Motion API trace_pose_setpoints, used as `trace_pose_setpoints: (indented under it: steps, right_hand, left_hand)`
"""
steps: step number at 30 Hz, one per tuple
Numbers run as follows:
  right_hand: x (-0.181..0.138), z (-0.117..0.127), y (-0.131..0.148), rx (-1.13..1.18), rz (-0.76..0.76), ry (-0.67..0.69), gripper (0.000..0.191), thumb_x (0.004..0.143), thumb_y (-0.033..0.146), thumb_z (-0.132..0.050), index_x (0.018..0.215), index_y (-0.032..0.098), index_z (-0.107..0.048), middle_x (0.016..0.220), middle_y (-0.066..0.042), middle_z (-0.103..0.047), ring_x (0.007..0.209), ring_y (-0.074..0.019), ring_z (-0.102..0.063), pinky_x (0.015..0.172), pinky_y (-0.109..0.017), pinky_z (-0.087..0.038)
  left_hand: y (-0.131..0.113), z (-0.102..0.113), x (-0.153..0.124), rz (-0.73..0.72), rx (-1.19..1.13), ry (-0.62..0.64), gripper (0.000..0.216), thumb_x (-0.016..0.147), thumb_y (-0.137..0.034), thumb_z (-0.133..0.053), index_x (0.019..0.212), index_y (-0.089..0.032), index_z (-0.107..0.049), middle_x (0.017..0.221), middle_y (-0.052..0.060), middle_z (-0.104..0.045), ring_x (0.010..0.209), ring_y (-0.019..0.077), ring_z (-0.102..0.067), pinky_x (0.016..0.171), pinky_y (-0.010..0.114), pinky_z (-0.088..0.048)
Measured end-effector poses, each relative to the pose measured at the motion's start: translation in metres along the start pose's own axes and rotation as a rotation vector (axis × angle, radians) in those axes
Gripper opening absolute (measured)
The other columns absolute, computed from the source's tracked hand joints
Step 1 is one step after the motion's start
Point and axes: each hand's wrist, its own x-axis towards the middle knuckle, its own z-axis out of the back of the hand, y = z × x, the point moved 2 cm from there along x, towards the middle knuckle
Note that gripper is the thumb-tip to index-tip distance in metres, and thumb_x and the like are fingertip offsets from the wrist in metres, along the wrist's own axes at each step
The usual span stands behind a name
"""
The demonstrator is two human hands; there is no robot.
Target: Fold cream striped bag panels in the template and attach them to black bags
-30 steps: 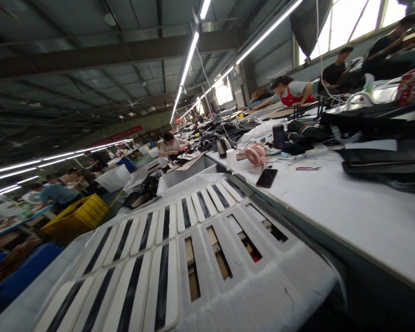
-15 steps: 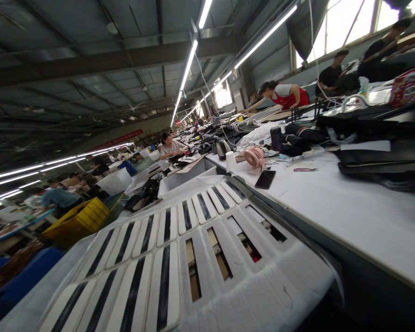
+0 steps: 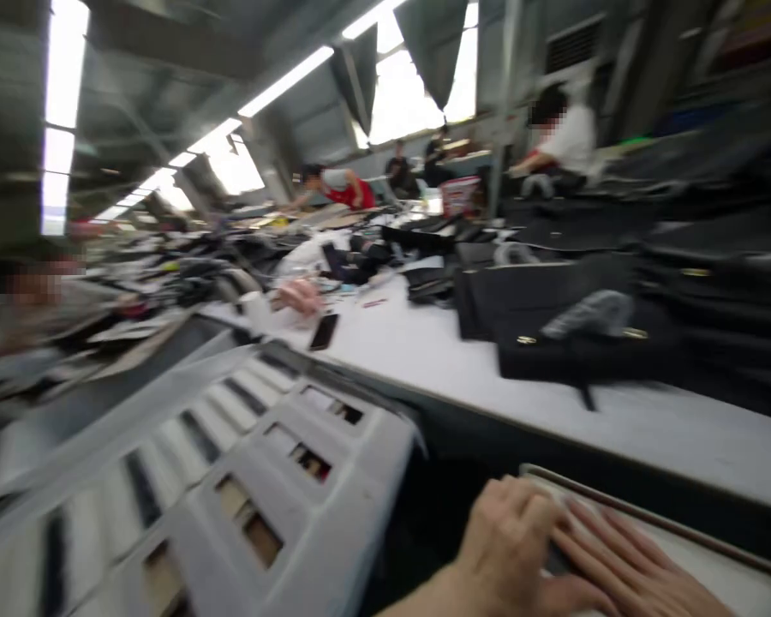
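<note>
Pretty blurry shot. Two hands are seen at the bottom right: the left hand (image 3: 511, 548) is laid over the right hand (image 3: 623, 570), both flat on a pale board (image 3: 713, 557) at the near counter (image 3: 617, 420) edge. Nothing is grasped, each grip relaxed. A black handbag (image 3: 578, 343) and phone (image 3: 324, 331) are spotted further back, a slotted white crate (image 3: 334, 480) to the left.

Head view, low and tilted.
It looks forward along the white table (image 3: 424, 351), close above the slotted crate (image 3: 244, 480), blurred.
</note>
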Motion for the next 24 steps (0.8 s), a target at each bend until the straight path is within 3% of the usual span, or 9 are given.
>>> trace_pose_setpoints:
  steps: [1,3,4,6,11,15,19,22,24]
  right_hand:
    - [-0.026,0.018,0.005,-0.036,-0.063,0.068,0.078,0.087,0.053,-0.061,0.153,0.037,-0.022,0.150,0.000,-0.043,0.137,-0.0240,-0.039,0.112,-0.046,-0.036]
    - [-0.052,0.038,0.014,0.052,-0.113,0.316,0.084,0.089,0.056,-0.055,0.155,0.028,-0.013,0.156,-0.003,-0.033,0.142,-0.0229,-0.032,0.119,-0.045,-0.026]
    - [-0.055,0.044,0.014,0.109,-0.156,0.374,0.085,0.089,0.057,-0.055,0.156,0.024,-0.012,0.158,-0.006,-0.028,0.145,-0.0231,-0.025,0.121,-0.045,-0.020]
    - [-0.053,0.054,0.008,0.217,-0.171,0.361,0.084,0.091,0.055,-0.054,0.155,0.018,-0.013,0.159,-0.008,-0.024,0.148,-0.0218,-0.013,0.122,-0.043,-0.010]
    - [-0.052,0.065,0.004,0.408,-0.213,0.166,0.083,0.085,0.045,-0.067,0.152,0.022,-0.025,0.158,-0.009,-0.025,0.147,-0.0183,-0.015,0.121,-0.036,-0.006]
    - [-0.062,0.060,0.004,0.586,-0.248,0.061,0.088,0.077,0.046,-0.076,0.149,0.025,-0.031,0.154,-0.007,-0.036,0.144,-0.0189,-0.027,0.121,-0.038,-0.004]
    - [-0.069,0.049,-0.010,0.737,-0.302,-0.067,0.071,0.079,0.045,-0.074,0.139,0.018,-0.049,0.143,-0.009,-0.051,0.139,-0.0221,-0.038,0.120,-0.037,-0.014]
    - [-0.068,0.047,-0.025,1.015,-0.481,-0.241,0.045,0.080,0.048,-0.072,0.110,0.015,-0.071,0.117,-0.007,-0.069,0.132,-0.0260,-0.046,0.119,-0.043,-0.019]
    - [-0.067,0.057,-0.035,1.276,-0.632,-0.434,0.036,0.081,0.050,-0.070,0.087,0.015,-0.076,0.100,-0.007,-0.074,0.127,-0.0273,-0.052,0.118,-0.044,-0.022]
  left_hand:
    - [-0.003,-0.007,0.001,-0.101,0.003,0.019,0.045,0.063,-0.035,-0.083,0.101,-0.024,-0.061,0.112,0.009,-0.064,0.112,0.0287,-0.056,0.103,0.045,-0.042]
    - [0.000,-0.016,0.006,-0.164,0.000,0.059,0.048,0.068,-0.020,-0.076,0.112,-0.024,-0.057,0.125,0.007,-0.060,0.118,0.0250,-0.054,0.104,0.040,-0.044]
    - [0.004,-0.019,0.010,-0.160,0.042,0.071,0.059,0.067,-0.017,-0.074,0.121,-0.024,-0.052,0.131,0.008,-0.056,0.123,0.0254,-0.052,0.107,0.040,-0.043]
    - [0.014,-0.024,0.016,-0.155,0.181,0.085,0.075,0.067,-0.014,-0.069,0.136,-0.023,-0.041,0.141,0.009,-0.050,0.132,0.0269,-0.047,0.111,0.043,-0.040]
    - [0.025,-0.026,0.015,-0.256,0.459,0.156,0.084,0.076,-0.020,-0.063,0.148,-0.026,-0.022,0.149,0.008,-0.044,0.133,0.0245,-0.047,0.109,0.038,-0.044]
    - [0.025,-0.024,0.017,-0.346,0.556,0.153,0.085,0.080,-0.023,-0.061,0.150,-0.031,-0.015,0.150,0.007,-0.041,0.134,0.0237,-0.046,0.104,0.035,-0.049]
    - [0.020,-0.026,0.025,-0.416,0.656,0.175,0.089,0.081,-0.026,-0.062,0.151,-0.035,-0.009,0.152,0.008,-0.036,0.135,0.0258,-0.045,0.104,0.038,-0.049]
    - [0.014,-0.026,0.032,-0.465,0.703,0.231,0.094,0.078,-0.026,-0.064,0.152,-0.034,-0.007,0.153,0.009,-0.036,0.134,0.0262,-0.046,0.100,0.037,-0.052]
    - [0.012,-0.025,0.037,-0.516,0.730,0.277,0.091,0.074,-0.026,-0.065,0.152,-0.031,-0.017,0.151,0.010,-0.041,0.133,0.0272,-0.047,0.101,0.037,-0.051]
